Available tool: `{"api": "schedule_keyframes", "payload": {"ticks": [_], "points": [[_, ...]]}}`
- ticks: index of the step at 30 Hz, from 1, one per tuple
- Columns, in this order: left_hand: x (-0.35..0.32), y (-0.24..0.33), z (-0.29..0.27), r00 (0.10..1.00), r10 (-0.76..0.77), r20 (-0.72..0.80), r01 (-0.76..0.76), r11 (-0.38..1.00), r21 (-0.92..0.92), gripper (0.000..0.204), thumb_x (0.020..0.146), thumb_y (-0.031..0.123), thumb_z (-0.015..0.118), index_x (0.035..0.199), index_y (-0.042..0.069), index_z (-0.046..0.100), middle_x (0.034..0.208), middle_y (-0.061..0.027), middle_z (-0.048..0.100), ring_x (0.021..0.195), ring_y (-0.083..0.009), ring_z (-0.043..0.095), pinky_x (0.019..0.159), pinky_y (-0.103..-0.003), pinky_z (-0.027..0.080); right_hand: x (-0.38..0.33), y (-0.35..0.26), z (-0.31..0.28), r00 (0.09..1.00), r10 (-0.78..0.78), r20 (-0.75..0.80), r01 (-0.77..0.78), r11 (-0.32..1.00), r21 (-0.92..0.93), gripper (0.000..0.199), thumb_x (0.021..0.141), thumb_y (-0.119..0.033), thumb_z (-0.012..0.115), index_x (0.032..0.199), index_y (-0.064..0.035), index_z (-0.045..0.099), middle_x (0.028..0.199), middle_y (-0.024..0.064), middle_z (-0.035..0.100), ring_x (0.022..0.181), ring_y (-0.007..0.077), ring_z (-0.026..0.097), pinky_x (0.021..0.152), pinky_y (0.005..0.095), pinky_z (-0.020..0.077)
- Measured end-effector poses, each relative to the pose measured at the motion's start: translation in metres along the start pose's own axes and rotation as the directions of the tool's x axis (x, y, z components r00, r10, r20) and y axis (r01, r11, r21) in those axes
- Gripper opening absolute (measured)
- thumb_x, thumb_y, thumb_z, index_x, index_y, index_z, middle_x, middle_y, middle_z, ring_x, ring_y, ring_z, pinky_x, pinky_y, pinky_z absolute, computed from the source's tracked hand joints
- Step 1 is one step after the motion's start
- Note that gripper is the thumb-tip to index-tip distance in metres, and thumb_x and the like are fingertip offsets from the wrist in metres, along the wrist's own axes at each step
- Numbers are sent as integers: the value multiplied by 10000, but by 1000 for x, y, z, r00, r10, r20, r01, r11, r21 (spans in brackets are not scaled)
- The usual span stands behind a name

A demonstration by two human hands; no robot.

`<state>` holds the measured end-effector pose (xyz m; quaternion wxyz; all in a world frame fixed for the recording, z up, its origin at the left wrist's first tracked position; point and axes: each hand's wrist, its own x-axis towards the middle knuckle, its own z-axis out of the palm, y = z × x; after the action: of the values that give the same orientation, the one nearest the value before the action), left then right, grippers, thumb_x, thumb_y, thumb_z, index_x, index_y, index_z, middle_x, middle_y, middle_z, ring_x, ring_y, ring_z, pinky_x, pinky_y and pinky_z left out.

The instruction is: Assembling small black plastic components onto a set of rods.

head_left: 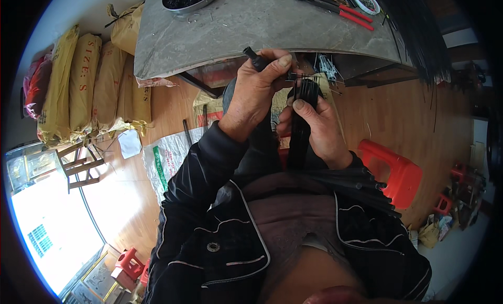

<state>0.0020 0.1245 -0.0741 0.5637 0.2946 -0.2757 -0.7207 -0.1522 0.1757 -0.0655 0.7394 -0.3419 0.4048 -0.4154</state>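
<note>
My left hand [255, 86] is closed round a dark, stubby cylindrical handle [255, 59] whose end sticks up past the thumb. Thin metal pieces show between the left fingertips and the bundle on the right. My right hand [322, 123] grips a black bundle of thin rods or ribs [301, 131], its thumb laid across the front. The bundle's upper end fans out in fine tips close to my left fingers; what joins them there is too small to tell. Several black tubes [361, 186] lie across my lap under the right forearm.
Ahead is a grey table [251, 29] with a metal bowl [188, 3] of small black parts, red-handled pliers [351, 16] and a small white bowl [367, 1]. Long black rods [419, 37] overhang its right edge. A red stool [393, 173] stands right; yellow sacks [84, 84] stand left.
</note>
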Motion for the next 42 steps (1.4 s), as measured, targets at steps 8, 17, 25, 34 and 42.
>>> {"api": "schedule_keyframes", "payload": {"ticks": [8, 17, 25, 34, 42], "points": [[-2, 3, 6, 998, -2, -60, 0, 1000, -28, 117, 888, 90, 647, 978, 27, 606, 895, -69, 630, 840, -177, 629, 754, -318, 540, 1, 0, 3, 1000, 18, -15, -18, 1000, 2, 171, 955, -203, 564, 1009, -41, 565, 807, 95, 645, 683, 192, 651, 648, 318, 555], [-3, 11, -3, 1000, 12, -24, -8, 988, 152, 81, 908, 108, 622, 964, 51, 622, 939, -92, 649, 915, -183, 632, 809, -335, 518, 7, 5, 1, 993, -117, -18, 111, 973, -204, 192, 936, -188, 604, 1032, -27, 562, 806, 75, 647, 683, 145, 631, 632, 272, 529], [-6, 14, 2, 999, 8, -48, 1, 984, 180, 141, 912, 155, 624, 971, 27, 624, 905, -87, 653, 878, -166, 633, 812, -303, 514, 7, 2, -3, 982, -189, 28, 190, 945, -265, 154, 935, -120, 600, 1047, -15, 588, 796, 56, 649, 696, 112, 610, 634, 248, 509], [-21, 14, 10, 993, 87, -86, -21, 811, 585, 137, 899, 175, 654, 918, 42, 626, 711, 13, 576, 618, -66, 480, 592, -219, 359, 6, 4, -6, 985, -172, 28, 175, 969, -173, 161, 934, -130, 605, 1052, -20, 597, 798, 55, 652, 685, 118, 611, 618, 254, 510], [-23, 8, 4, 987, 70, -148, 8, 884, 467, 261, 916, 250, 640, 994, 4, 598, 686, 33, 522, 599, -48, 459, 537, -199, 352, 4, -4, -8, 988, -156, 2, 153, 971, -182, 163, 941, -145, 597, 1044, -19, 596, 805, 47, 642, 692, 105, 604, 611, 237, 494]]}}
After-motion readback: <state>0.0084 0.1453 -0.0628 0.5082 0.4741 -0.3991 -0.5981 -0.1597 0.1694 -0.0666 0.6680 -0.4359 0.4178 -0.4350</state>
